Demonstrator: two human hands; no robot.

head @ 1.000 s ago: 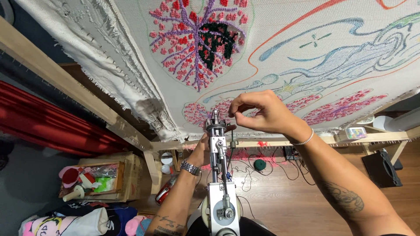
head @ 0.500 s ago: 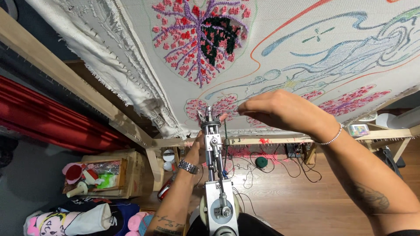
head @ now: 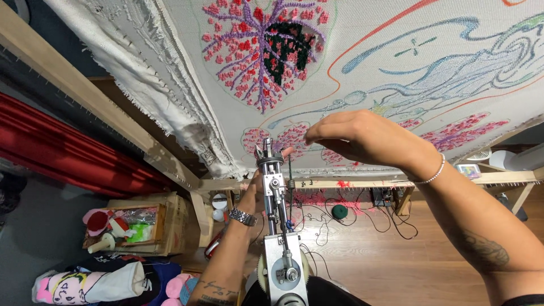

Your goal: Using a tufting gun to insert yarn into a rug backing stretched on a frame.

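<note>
At the far left, a red curtain (head: 62,153) hangs behind a slanting wooden frame beam (head: 85,96), its upper end cut off by the picture's edge. Below it a wooden crate (head: 139,229) holds bright odds and ends too jumbled to count, and soft toys (head: 85,286) lie on the floor, partly cropped at the bottom. One stretched canvas (head: 396,56) fills the top, its frayed left hem bunched over the beam; one large purple-and-pink tufted motif (head: 263,48) sits near its upper middle, and smaller pink patches run along its lower edge.

The left hand (head: 258,187) — a watch at its wrist — is mostly hidden behind the one metal tufting gun (head: 277,226); its grip seems closed around the gun's upper shaft, though the fingers are hard to make out. The gun's tip stands just below the canvas's lower edge, its base cut off at the bottom.

The right hand (head: 362,139), a bracelet at its wrist, has its fingertips pinched together beside the gun's tip — whatever they hold is too fine to tell. A dark yarn ball (head: 339,212) and tangled cables lie on the wood floor (head: 396,260) beneath.
</note>
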